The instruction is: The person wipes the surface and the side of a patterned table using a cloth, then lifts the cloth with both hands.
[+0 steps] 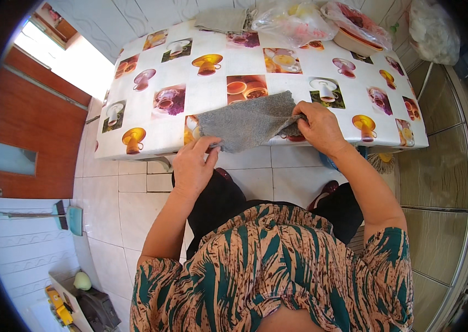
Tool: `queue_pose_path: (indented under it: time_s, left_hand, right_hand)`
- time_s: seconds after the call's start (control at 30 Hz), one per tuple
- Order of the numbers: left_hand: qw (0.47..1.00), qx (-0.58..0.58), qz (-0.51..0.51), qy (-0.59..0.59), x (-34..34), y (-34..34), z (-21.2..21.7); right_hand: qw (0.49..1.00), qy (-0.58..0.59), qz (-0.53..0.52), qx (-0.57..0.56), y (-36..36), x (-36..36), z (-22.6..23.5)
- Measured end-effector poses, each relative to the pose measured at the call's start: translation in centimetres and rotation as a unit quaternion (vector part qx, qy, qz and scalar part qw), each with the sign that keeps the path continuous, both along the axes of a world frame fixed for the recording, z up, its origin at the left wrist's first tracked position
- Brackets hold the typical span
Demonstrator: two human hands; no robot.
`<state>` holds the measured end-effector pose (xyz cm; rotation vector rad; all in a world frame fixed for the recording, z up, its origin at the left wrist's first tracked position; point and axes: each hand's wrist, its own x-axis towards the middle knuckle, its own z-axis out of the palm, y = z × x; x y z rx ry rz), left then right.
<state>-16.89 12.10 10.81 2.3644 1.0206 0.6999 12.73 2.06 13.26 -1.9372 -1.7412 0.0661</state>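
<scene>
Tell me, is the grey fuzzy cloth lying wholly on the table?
No: the grey fuzzy cloth hangs over the table's near edge, held by both the left hand and right hand.

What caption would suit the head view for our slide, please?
Both hands, left hand and right hand, grip a grey cloth on the cup-patterned table.

The single head-worn fisheye looked steeply down from above the person's chest, facing forward over the table [151, 141] edge, with the tiled floor [134, 193] below. It sat close (the patterned blouse [267, 271] filled the lower frame); the dark rim perhaps hid more.
</scene>
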Motion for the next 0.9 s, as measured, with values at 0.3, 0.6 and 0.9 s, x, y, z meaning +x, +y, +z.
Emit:
queue_pose_path:
  time_s: [0.3, 0.6, 0.9]
  left_hand:
    - [0.998, -0.001, 0.041, -0.044, 1.2, 0.5, 2.6]
    - [0.975, 0.221, 0.006, -0.028, 1.7, 2.5, 3.0]
    - [0.989, 0.065, 0.062, -0.118, 4.5, 8.8, 8.0]
  right_hand:
    - [0.983, 0.169, -0.055, -0.05, 0.8, 0.3, 0.9]
    - [0.99, 0.131, -0.059, -0.008, 1.6, 0.6, 1.8]
    - [0.958, 0.255, -0.08, 0.102, 6.5, 0.1, 4.4]
